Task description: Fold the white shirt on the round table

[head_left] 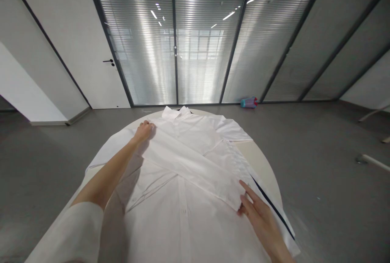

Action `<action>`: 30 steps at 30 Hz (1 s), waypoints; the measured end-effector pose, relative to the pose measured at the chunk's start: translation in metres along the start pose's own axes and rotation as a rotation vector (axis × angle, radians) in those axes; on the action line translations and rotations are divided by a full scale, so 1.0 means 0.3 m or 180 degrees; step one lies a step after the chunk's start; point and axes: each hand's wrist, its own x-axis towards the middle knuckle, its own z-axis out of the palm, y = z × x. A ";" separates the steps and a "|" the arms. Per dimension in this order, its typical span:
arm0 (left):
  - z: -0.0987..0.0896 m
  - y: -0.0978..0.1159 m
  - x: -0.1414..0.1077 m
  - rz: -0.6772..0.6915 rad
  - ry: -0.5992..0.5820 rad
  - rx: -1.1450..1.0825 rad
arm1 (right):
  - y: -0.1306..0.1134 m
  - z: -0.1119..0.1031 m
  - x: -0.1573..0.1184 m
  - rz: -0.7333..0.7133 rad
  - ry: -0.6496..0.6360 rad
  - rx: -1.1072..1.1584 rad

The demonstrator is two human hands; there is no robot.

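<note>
A white button-front shirt is laid on the round surface, with one sleeve folded diagonally across. The left hand is placed at the shoulder; the right hand touches the sleeve end. Grip cannot be determined for either.

The shirt was plain white, the round worktop pale cream, the floor flat grey, and the small container teal with purple stripes and a red tip.
</note>
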 end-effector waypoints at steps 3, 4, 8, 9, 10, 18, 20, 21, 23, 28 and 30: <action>-0.003 0.007 0.013 -0.0147 -0.0032 -0.0028 | -0.004 0.007 0.007 0.0078 -0.0101 -0.0311; -0.005 0.014 0.017 -0.0209 -0.0044 -0.0027 | -0.007 0.008 0.010 0.0080 -0.0080 -0.0341; -0.013 0.034 0.025 -0.0371 -0.0016 0.0009 | -0.039 -0.005 0.013 -0.0107 -0.0009 -0.0551; -0.013 0.036 0.026 -0.0401 0.0019 0.0016 | -0.050 -0.012 0.015 -0.0208 0.0023 -0.0605; -0.012 0.038 0.025 -0.0443 0.0067 0.0016 | -0.060 -0.019 0.019 -0.0311 0.0065 -0.0643; 0.000 0.071 0.016 -0.0928 0.0487 -0.0047 | 0.018 -0.018 0.124 -0.0322 0.0183 -0.0640; 0.006 0.080 0.015 -0.1018 0.0538 -0.0040 | 0.042 -0.014 0.136 -0.0350 0.0226 -0.0623; 0.010 0.083 0.015 -0.1046 0.0555 -0.0029 | 0.048 -0.014 0.137 -0.0378 0.0242 -0.0616; 0.018 0.086 0.014 -0.1070 0.0593 -0.0024 | 0.047 -0.014 0.134 -0.0423 0.0258 -0.0606; 0.017 0.108 0.004 -0.1158 0.0542 -0.0189 | 0.019 -0.011 0.118 -0.0434 0.0246 -0.0754; 0.007 0.137 -0.014 -0.1065 0.0581 -0.0240 | 0.013 -0.009 0.117 -0.0447 0.0206 -0.0824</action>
